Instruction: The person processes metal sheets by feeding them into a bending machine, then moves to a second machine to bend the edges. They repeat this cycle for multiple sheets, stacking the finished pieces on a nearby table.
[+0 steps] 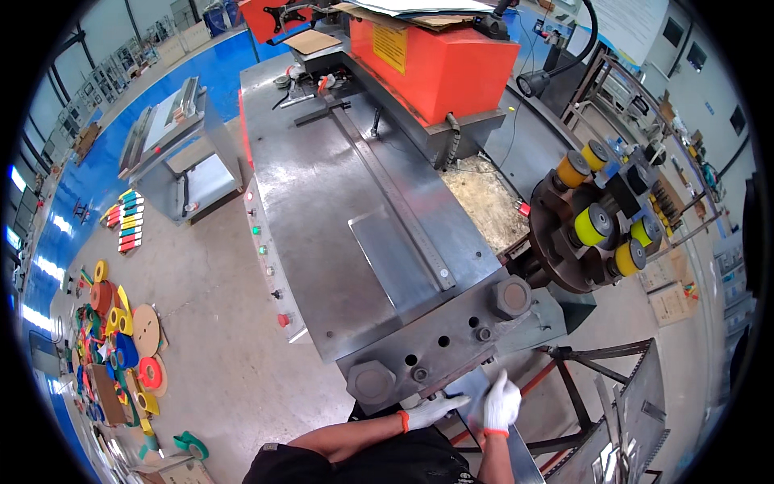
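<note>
At six o'clock, both hands wear white knit gloves with orange cuffs. The left hand [431,410] lies flat on a thin grey metal sheet strip [476,387], its fingers stretched toward one o'clock and pressed on the strip, closing on nothing. The right hand [501,403], just beside it at three o'clock, grips the same strip; its fingers curl over the far edge, though how tightly cannot be told. The strip runs from under the grey steel block with two large hex nuts [439,347] down toward five o'clock, where the forearms and the picture's rim cut it off. Where it enters the block is hidden under the block's lower edge.

Above the block, at twelve o'clock, the long grey steel machine counter [322,202] carries a narrow steel ruler bar [399,202] and ends at the orange machine housing [439,68]. At three o'clock sits a dark round wheel with yellow rollers [592,226]. At nine o'clock, coloured tape rolls and discs [121,339] lie on the concrete floor, too small to tell apart.
</note>
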The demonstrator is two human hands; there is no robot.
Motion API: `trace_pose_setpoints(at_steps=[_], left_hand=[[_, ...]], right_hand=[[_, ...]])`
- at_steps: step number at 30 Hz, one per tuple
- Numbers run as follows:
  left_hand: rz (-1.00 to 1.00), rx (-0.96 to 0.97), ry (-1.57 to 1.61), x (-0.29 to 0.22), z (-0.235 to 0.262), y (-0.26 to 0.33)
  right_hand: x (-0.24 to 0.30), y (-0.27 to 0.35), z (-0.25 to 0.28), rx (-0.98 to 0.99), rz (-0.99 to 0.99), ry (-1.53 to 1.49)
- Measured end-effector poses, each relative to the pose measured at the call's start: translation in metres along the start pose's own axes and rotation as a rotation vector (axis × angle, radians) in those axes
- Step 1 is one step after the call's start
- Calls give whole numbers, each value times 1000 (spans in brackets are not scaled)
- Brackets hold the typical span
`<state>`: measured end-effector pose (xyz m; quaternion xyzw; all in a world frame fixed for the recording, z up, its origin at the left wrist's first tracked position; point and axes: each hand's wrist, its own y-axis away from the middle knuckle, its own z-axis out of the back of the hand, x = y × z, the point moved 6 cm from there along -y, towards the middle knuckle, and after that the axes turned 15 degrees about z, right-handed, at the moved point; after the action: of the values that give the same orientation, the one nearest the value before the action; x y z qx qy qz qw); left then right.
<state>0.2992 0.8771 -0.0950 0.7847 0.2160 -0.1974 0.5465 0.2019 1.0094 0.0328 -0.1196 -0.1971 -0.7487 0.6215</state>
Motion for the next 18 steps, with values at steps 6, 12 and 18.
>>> trace_pose_setpoints(at_steps=[6,12,18], left_hand=[[-85,30,38,-17,-5,-3],[-25,64,75,1,-59,4],[-203,-55,67,-44,-39,37]], right_hand=[[-3,-43,-27,-114,130,-758],[-186,64,67,203,-86,-20],[-240,96,120,93,-77,237]])
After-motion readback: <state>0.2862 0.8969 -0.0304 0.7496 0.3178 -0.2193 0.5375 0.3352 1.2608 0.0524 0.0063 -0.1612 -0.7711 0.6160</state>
